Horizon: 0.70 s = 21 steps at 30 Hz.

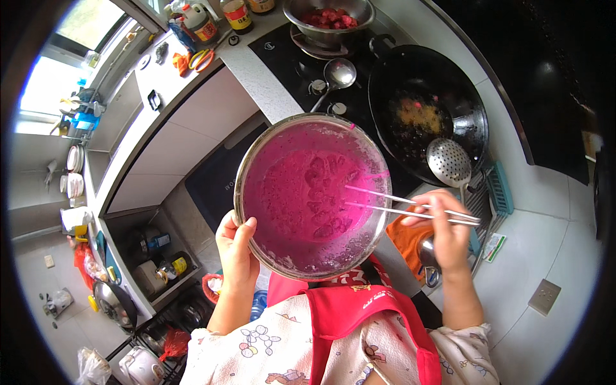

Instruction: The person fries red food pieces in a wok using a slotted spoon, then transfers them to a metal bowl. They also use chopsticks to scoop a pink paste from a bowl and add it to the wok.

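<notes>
My left hand grips the rim of a metal mixing bowl, its thumb over the edge. Thick bright pink batter coats the inside, and darker lumps sit in it right of the middle. Between the fingers of my right hand is a pair of metal chopsticks. Their tips are smeared pink and reach over the batter near the lumps. A pink streak marks the bowl's right rim. The bowl is held in front of my red apron, by the edge of the counter.
A black wok with a little oil and browned bits sits on the hob. On its rim rests a perforated skimmer. A ladle lies by the knobs. Behind is a steel bowl of red pieces. Scissors lie on the counter.
</notes>
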Available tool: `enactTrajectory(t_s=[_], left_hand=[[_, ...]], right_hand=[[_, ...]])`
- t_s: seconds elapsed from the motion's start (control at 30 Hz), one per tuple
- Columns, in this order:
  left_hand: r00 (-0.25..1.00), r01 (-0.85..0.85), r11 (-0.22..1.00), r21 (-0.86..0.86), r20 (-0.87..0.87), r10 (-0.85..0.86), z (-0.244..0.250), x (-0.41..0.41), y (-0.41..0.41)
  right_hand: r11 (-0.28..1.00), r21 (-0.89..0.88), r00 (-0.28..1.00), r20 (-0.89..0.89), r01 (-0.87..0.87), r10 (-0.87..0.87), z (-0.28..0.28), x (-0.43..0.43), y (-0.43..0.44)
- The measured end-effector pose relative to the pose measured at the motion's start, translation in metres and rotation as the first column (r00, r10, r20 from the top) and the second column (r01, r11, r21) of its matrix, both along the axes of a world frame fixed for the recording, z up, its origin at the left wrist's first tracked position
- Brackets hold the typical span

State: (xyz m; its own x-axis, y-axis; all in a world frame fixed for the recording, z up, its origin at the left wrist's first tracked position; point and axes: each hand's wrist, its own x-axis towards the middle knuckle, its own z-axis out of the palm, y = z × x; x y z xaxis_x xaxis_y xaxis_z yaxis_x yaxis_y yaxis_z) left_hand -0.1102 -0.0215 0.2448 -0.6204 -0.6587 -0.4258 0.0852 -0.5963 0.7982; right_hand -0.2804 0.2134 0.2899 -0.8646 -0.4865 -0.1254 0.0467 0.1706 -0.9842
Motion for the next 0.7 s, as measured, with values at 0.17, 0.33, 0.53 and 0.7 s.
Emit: enactTrajectory(t_s=[0.17, 0.33, 0.53, 0.7], left_hand=[[0.999, 0.036, 0.999, -0.013, -0.01, -0.036, 0.003, -0.006, 0.007], [0.997, 0.079, 0.994, -0.074, -0.008, -0.08, 0.003, -0.004, 0.012], [0.995, 0.098, 0.992, -0.083, 0.016, -0.097, 0.008, -0.002, 0.015], [0.993, 0.116, 0.989, -0.095, 0.023, -0.114, 0.006, -0.001, 0.018]], right_hand=[[0.989, 0.146, 0.993, -0.108, -0.038, 0.054, -0.021, 0.01, 0.006], [0.996, 0.019, 0.994, 0.06, 0.088, -0.089, -0.056, 0.014, 0.008], [0.943, -0.131, 0.883, 0.409, 0.305, -0.228, -0.085, 0.016, 0.012], [0.956, -0.111, 0.884, 0.422, 0.273, -0.204, -0.083, 0.017, 0.011]])
